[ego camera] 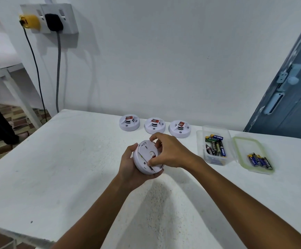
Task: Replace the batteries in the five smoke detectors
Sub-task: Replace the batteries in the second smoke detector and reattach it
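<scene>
Head view: left hand (130, 163) cradles the upturned smoke detector (147, 157), right hand (167, 151) pinching its back plate (148, 152). Best to hold the body firm and turn the plate evenly.

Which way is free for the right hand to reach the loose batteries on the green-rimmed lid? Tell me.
Probably yes: the right hand grips the white round smoke detector, but bare table lies between it and the batteries on the lid.

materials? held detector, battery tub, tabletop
Held detector: looks like white moulded plastic, smooth with a slight sheen.
Battery tub: clear, likely rigid plastic; the batteries show through its walls.
Tabletop: white, matte, faintly speckled and scuffed; painted or laminated, cannot tell which.
</scene>
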Tool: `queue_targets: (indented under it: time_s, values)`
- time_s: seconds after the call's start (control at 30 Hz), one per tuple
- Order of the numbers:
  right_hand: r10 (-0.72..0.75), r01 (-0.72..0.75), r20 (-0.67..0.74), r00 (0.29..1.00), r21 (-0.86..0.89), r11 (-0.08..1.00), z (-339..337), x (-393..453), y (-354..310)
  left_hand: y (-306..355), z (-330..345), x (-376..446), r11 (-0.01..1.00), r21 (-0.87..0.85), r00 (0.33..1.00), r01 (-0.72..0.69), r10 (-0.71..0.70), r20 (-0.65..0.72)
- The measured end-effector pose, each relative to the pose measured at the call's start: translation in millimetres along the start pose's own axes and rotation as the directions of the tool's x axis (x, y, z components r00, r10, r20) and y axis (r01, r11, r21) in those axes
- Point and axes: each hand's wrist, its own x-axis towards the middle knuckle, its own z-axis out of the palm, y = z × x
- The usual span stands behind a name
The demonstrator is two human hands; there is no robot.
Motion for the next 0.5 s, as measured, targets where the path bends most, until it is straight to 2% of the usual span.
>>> queue_targets:
  time_s: [0.5]
  values:
    - [-0.088, 0.089, 0.013, 0.996, -0.057, 0.994, 2.7, -4.4, 1.2, -2.0, -4.7, 8.1, 1.000, -0.001, 1.000, -0.019, 0.019, 0.001]
